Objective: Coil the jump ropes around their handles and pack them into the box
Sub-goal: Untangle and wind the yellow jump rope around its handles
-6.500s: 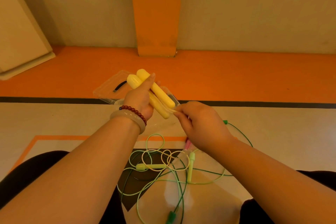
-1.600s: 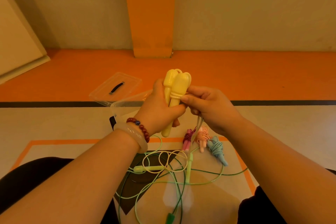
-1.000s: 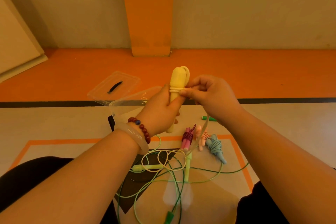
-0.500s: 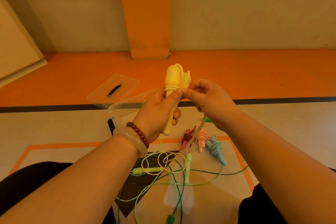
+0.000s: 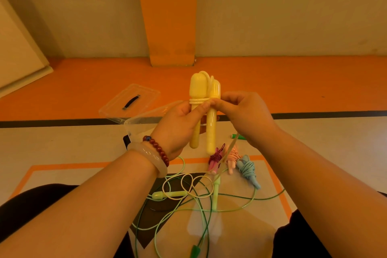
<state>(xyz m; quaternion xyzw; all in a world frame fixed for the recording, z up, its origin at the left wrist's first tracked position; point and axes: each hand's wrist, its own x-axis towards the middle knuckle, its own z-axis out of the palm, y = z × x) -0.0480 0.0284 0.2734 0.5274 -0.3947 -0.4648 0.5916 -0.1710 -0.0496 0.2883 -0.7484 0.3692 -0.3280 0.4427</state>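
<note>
Left hand (image 5: 178, 125) grips the two yellow handles (image 5: 211, 132) upright and side by side. Right hand (image 5: 245, 117) pinches the yellow rope (image 5: 198, 101) at the turns wound around them. The clear box (image 5: 144, 124) stands on the floor just beyond the left hand. Three coiled ropes (image 5: 232, 156) lie nearer, to the right.

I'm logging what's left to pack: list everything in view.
yellow handles: two, yellow, held upright at centre
yellow rope: one, pale yellow, partly wound round handles, rest trailing down
coiled ropes: three, magenta, pink, blue, on floor
loose ropes: two, light and dark green, tangled on floor
box: one, clear, behind the handles
lid: one, clear, black handle, beyond box
bracelets: two, pale and red, left wrist
left hand: one, grips handles
right hand: one, pinches yellow rope
</note>
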